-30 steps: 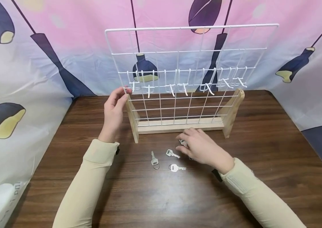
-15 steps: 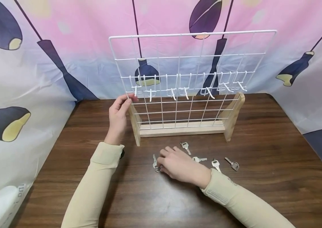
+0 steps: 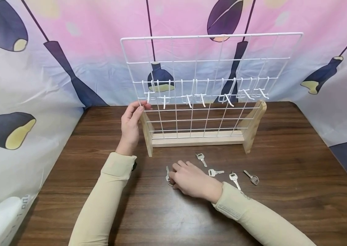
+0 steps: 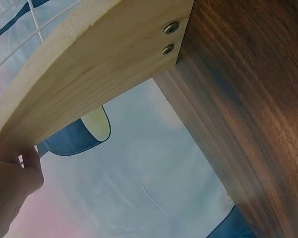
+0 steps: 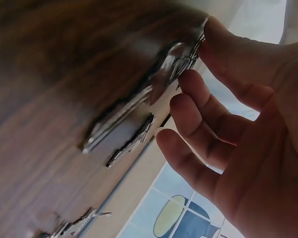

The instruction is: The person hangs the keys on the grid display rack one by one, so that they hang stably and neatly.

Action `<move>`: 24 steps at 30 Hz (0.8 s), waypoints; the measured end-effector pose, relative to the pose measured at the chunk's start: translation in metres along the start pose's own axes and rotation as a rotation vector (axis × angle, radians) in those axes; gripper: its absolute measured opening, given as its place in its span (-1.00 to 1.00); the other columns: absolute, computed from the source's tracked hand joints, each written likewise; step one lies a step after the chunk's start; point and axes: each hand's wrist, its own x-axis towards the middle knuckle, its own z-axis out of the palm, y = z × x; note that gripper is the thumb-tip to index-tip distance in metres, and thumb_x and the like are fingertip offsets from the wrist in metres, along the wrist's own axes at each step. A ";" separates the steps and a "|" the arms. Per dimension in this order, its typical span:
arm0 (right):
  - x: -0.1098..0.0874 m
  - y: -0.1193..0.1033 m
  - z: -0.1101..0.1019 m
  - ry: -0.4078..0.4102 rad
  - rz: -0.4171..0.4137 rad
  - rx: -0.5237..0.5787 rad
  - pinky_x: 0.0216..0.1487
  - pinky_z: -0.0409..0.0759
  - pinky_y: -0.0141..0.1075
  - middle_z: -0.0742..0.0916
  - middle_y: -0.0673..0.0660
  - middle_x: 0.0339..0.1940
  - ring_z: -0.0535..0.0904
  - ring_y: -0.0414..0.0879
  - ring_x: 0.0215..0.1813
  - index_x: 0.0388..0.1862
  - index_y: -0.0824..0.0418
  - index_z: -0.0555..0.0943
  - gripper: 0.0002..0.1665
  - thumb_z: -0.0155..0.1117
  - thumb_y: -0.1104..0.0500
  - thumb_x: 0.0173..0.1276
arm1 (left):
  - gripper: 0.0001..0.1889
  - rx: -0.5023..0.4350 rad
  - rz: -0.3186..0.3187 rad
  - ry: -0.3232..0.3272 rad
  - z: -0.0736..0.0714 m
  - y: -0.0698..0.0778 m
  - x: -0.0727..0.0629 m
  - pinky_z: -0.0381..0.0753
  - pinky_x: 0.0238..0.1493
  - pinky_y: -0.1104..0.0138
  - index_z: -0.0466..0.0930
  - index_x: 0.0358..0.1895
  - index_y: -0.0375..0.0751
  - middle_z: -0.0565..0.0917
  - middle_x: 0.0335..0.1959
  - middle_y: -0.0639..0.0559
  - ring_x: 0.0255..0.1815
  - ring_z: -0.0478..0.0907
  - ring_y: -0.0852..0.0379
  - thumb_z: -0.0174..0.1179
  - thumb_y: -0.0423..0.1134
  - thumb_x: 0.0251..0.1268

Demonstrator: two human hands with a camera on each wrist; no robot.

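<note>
My left hand (image 3: 130,124) grips the upper left side of the wire rack (image 3: 196,119), where the grid meets its wooden side (image 4: 99,64). In the left wrist view only part of that hand (image 4: 12,191) shows. Low over the table, my right hand (image 3: 192,180) has its fingertips at the leftmost silver key (image 3: 167,173). The right wrist view shows the thumb and index finger around the head of a key (image 5: 114,119), pinching it, its shaft pointing away. A second key (image 5: 131,144) lies just beyond. The hand hides part of the table in the head view.
More keys lie right of the hand: one near the rack base (image 3: 201,159), one flat (image 3: 216,172), one pointing forward (image 3: 234,179) and one at far right (image 3: 251,177). Several white hooks (image 3: 203,99) hang in a row on the grid. A patterned cloth (image 3: 93,41) stands behind.
My right hand has moved left from the middle keys to the leftmost key, uncovering keys on the right, then stayed there. The left hand keeps its hold on the rack. The head view shifts slightly.
</note>
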 end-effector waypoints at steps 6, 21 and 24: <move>0.005 0.002 0.002 -0.002 -0.024 -0.002 -0.25 0.39 -0.30 0.46 -0.10 -0.41 0.43 -0.10 -0.21 -0.43 -0.07 0.53 -0.79 0.43 0.02 0.19 | -0.74 -0.005 0.006 0.003 0.001 0.000 -0.001 0.45 0.13 0.14 0.45 -0.01 -0.59 0.65 -0.17 -0.13 -0.06 0.57 -0.13 -0.07 -0.39 0.49; 0.008 0.003 0.001 0.003 -0.075 0.003 -0.24 0.40 -0.30 0.45 -0.09 -0.40 0.41 -0.10 -0.22 -0.45 -0.03 0.43 -0.77 0.30 0.18 0.29 | -0.77 0.010 0.012 0.008 0.004 0.002 -0.002 0.50 0.06 0.27 0.48 -0.04 -0.52 0.64 -0.18 -0.16 -0.07 0.55 -0.20 -0.09 -0.40 0.49; 0.008 0.002 -0.002 0.009 -0.076 0.033 -0.22 0.41 -0.31 0.43 -0.10 -0.39 0.40 -0.12 -0.21 -0.42 0.00 0.42 -0.79 0.24 0.19 0.34 | -0.77 0.015 0.016 0.008 0.003 0.002 -0.002 0.50 0.06 0.26 0.48 -0.03 -0.52 0.64 -0.18 -0.18 -0.06 0.53 -0.27 -0.09 -0.41 0.49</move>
